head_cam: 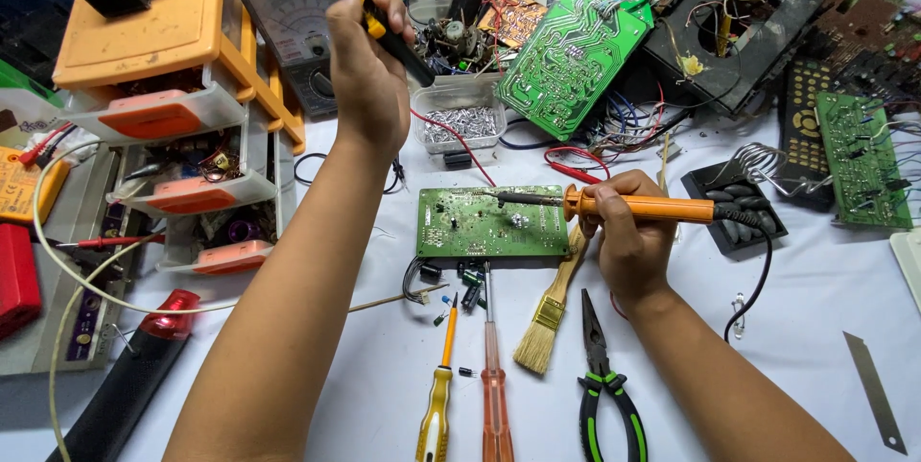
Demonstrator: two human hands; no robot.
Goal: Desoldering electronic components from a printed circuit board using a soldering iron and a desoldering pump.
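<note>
Across the white table I see clutter banked along the far edge and the orange drawer rack on my left, so my open room is the near strip, where screwdrivers, a brush and green-handled pliers lie just below the green circuit board at centre. My left hand is raised well above the board, closed around a black-and-yellow tool, while my right hand grips the orange soldering iron, its tip over the board's middle. I judge the step wants a steady wrist, the tip touching one joint only, and the cord kept off the brush.
</note>
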